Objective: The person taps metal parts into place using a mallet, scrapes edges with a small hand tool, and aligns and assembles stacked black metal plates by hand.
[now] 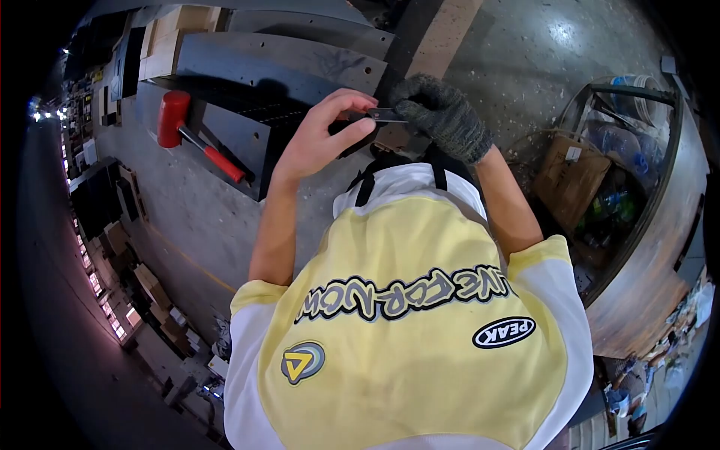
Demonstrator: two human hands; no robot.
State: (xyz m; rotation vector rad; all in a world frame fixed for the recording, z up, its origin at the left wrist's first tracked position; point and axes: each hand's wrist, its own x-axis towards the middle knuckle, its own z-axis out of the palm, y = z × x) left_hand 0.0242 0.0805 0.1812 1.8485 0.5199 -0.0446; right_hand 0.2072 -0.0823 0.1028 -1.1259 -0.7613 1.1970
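Between my two hands is a small flat metal piece (pixel 388 115), grey with a dark part at its left end; its exact kind is unclear. My left hand (pixel 330 131), bare, pinches the left end between thumb and fingers. On the other end, the curled fingers of my right hand (pixel 442 118), in a dark grey knit glove, close over the metal. Just beyond and left of both hands lie dark panels (pixel 300 56) with round holes. A mallet (pixel 174 120) with a red head and red grip rests at the left on a dark panel.
A framed bin (pixel 651 202) at the right holds a cardboard box (pixel 571 176), plastic bottles and a white bucket (pixel 643 97). Light wooden boards (pixel 161 45) are stacked at the upper left. More stacked material lines the far left of the concrete floor (pixel 187 206).
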